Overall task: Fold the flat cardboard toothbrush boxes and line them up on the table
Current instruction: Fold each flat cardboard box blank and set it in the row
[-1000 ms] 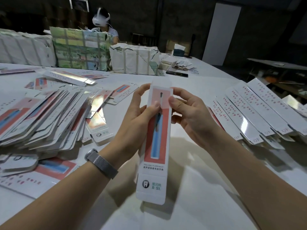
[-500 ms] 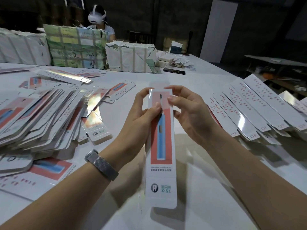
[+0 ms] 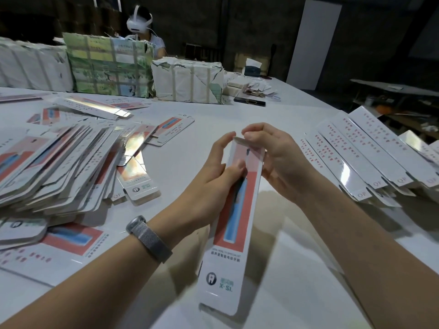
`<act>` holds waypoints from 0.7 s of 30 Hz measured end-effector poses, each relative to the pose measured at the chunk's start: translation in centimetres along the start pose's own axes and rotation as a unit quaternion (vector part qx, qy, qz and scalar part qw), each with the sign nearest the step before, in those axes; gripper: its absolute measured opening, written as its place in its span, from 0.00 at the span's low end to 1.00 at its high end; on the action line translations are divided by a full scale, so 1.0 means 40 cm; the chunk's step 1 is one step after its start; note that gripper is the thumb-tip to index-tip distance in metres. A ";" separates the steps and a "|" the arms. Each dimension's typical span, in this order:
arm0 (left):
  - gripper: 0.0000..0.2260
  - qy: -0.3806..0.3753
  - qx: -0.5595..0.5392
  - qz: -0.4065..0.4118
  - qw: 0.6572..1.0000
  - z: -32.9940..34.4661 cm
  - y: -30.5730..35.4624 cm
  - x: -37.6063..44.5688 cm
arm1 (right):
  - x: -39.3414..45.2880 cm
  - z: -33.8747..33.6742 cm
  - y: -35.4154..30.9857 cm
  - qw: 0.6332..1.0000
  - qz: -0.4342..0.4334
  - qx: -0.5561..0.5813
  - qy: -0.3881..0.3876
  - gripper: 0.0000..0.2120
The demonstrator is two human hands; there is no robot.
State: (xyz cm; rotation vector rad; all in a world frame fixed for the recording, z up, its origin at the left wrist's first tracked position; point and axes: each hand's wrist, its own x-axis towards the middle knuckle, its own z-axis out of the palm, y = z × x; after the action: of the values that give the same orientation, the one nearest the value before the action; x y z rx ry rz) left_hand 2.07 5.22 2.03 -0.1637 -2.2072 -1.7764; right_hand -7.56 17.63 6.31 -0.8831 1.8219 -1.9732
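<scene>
Cardboard toothbrush box (image 3: pixel 234 224) – label "X-SL" – gripped by both hands: left (image 3: pixel 213 184), right (image 3: pixel 278 160) pinching top end.

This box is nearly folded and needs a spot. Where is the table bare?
Bare white table runs between the heap of flat cardboard blanks and the row of folded white boxes, and nearer, under the red-and-white box both hands hold. The left side is crowded.

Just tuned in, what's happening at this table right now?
A person is folding a long white cardboard toothbrush box with a red-and-blue front, held above the table. The left hand grips its upper part; the right hand pinches the top end. Flat boxes are piled left, folded ones lined up right.
</scene>
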 end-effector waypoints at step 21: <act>0.21 0.000 -0.048 0.006 0.999 -0.022 0.012 -0.008 | -0.005 -0.025 -0.023 0.999 -0.004 -0.047 -0.005 0.14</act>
State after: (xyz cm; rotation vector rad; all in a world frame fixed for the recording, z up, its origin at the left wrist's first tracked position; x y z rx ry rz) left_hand 2.67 4.49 2.55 -0.1956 -2.1180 -1.8761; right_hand -7.88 18.68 7.17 -0.9281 1.9222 -1.8980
